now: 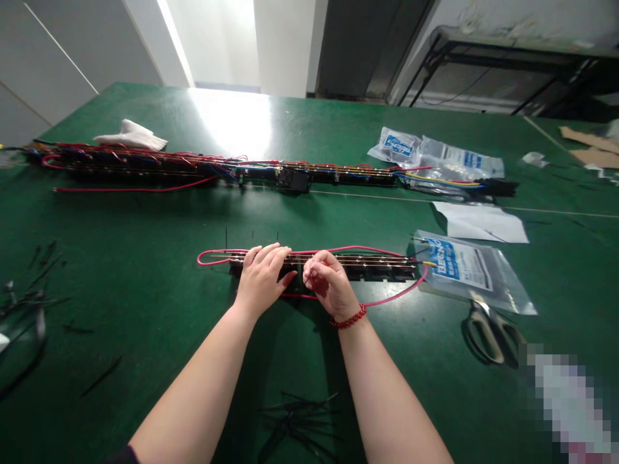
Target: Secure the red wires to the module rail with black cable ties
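Note:
A short black strip assembly (377, 264) with brass rods and a looping pink wire (213, 256) lies across the green table (145, 270) in front of me. My left hand (264, 277) rests palm down on the strip, fingers together and stretched over it. My right hand (329, 283), with a red bead bracelet at the wrist, is curled in a pinch at the strip's middle; what it pinches is too small to make out. Thin black cable ties stand up from the strip's left part.
A longer wired strip assembly (217, 169) lies farther back. Plastic bags (435, 154) and white paper (481, 222) sit at the right, another bag (469, 267) and scissors (493, 328) nearer. Black cable ties (300, 419) lie near me and at the left. A white cloth (130, 135) sits back left.

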A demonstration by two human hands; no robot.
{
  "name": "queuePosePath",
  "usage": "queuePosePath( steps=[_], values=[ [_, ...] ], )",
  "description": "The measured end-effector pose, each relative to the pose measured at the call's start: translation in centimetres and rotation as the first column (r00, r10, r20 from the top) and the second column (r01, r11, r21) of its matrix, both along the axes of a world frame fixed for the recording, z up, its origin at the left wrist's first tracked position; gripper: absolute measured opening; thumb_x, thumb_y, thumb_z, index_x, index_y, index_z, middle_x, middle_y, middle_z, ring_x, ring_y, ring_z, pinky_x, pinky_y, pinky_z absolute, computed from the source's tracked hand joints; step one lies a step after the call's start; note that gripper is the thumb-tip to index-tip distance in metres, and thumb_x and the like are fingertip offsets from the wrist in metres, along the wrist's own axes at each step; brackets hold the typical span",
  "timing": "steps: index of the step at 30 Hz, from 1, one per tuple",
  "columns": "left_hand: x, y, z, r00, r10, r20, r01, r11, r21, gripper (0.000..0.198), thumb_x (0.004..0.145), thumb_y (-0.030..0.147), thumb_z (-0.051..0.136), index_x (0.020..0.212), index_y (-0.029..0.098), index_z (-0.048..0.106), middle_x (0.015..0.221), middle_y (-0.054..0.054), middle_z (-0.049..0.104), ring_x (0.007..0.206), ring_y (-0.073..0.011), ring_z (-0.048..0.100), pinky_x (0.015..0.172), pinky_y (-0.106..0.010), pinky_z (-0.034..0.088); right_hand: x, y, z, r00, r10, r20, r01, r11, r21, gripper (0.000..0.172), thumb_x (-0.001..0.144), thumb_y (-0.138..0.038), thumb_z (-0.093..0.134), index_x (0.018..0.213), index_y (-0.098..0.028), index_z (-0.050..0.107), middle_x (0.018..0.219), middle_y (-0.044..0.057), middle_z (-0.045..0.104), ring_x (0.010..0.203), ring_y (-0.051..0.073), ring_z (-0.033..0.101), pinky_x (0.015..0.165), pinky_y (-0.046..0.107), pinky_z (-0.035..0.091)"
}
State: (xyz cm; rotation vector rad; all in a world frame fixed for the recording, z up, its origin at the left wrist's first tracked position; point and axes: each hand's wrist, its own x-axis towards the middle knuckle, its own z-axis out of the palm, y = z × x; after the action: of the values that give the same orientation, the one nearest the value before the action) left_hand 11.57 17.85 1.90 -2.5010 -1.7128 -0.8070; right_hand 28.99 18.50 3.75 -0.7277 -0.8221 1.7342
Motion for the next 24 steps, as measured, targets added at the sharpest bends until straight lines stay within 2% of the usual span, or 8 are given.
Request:
queuePosePath(
  steps=[7, 12, 17, 24],
  values=[
    [0.2, -0.2, 0.9, 1.000, 0.029, -0.003, -0.029, 0.999, -0.044, 0.031, 0.091, 0.025, 0.057, 0.122, 0.024, 0.060, 0.124, -0.006, 0.068, 0.116, -0.0255, 0.058, 0.102, -0.044, 0.036, 0.1, 0.2, -0.1, 0.999, 0.024, -0.032, -0.025, 1.000, -0.016, 0.016, 0.081, -0.028, 0.070, 0.074, -0.020, 0.059, 0.069, -0.003, 0.062, 0.056, 0.007, 0.048, 0.052, 0.018, 0.041],
    [0.3, -0.2, 0.9, 0.995, 0.099, 0.015, -0.098, 0.995, -0.028, 0.035, 0.087, 0.032, 0.060, 0.121, 0.023, 0.060, 0.118, -0.007, 0.070, 0.113, -0.0286, 0.059, 0.101, -0.047, 0.034, 0.1, 0.2, -0.4, 0.999, 0.048, -0.008, -0.048, 0.999, -0.026, 0.017, 0.083, -0.031, 0.070, 0.076, -0.021, 0.058, 0.070, -0.003, 0.061, 0.057, 0.008, 0.050, 0.052, 0.018, 0.041],
    [0.3, -0.3, 1.0, 0.978, 0.210, 0.014, -0.209, 0.978, -0.012, 0.030, 0.080, 0.028, 0.063, 0.109, 0.023, 0.063, 0.110, -0.006, 0.071, 0.110, -0.0295, 0.058, 0.101, -0.048, 0.032, 0.0, 0.2, -0.5, 0.999, 0.052, 0.014, -0.052, 0.998, -0.026, 0.020, 0.081, -0.033, 0.071, 0.077, -0.021, 0.056, 0.070, -0.003, 0.062, 0.056, 0.007, 0.048, 0.052, 0.018, 0.039],
    [0.2, -0.3, 1.1, 0.975, 0.222, 0.013, -0.222, 0.975, -0.004, 0.024, 0.085, 0.034, 0.062, 0.106, 0.023, 0.062, 0.109, -0.005, 0.071, 0.109, -0.0283, 0.058, 0.101, -0.047, 0.032, 0.0, 0.1, -0.5, 0.996, 0.079, 0.030, -0.078, 0.996, -0.031, 0.021, 0.081, -0.035, 0.072, 0.078, -0.021, 0.056, 0.070, -0.004, 0.062, 0.055, 0.006, 0.046, 0.050, 0.017, 0.036]
  ],
)
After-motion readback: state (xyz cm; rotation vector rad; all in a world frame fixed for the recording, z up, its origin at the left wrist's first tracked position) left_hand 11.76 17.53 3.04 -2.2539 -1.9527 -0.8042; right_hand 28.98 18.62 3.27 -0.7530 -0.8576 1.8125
